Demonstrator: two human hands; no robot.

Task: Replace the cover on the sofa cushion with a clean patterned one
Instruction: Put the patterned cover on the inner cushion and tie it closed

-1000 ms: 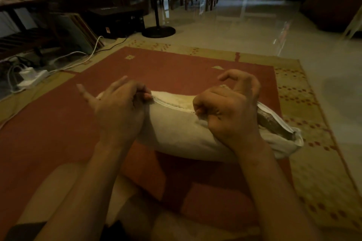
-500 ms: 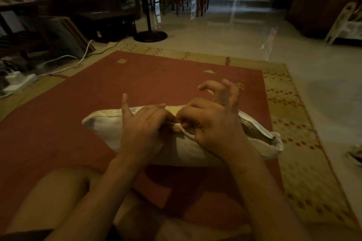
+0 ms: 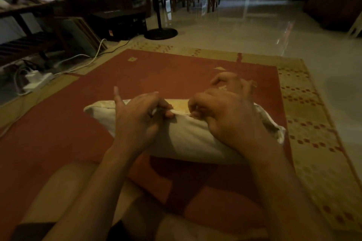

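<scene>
A sofa cushion in a pale cream cover [image 3: 188, 139] lies on its edge across the red rug [image 3: 156, 72], zip seam facing up. My left hand [image 3: 137, 117] pinches the cover at the seam near the cushion's middle, thumb sticking up. My right hand [image 3: 225, 111] grips the seam just to the right of it, thumb and forefinger closed on a small spot that may be the zip pull. At the cushion's right end [image 3: 274, 127] the cover gapes open and a darker inner fabric shows. No patterned cover is in view.
My bare legs [image 3: 64, 191] are folded at the near edge of the rug. A fan stand [image 3: 160, 33] is at the back, a power strip with white cables [image 3: 37, 80] at the left by a low shelf. Glossy tile floor [image 3: 254, 31] stretches beyond.
My left hand has slid right along the seam, from the cushion's left end to its middle, close to my right hand. The cushion's left corner now shows.
</scene>
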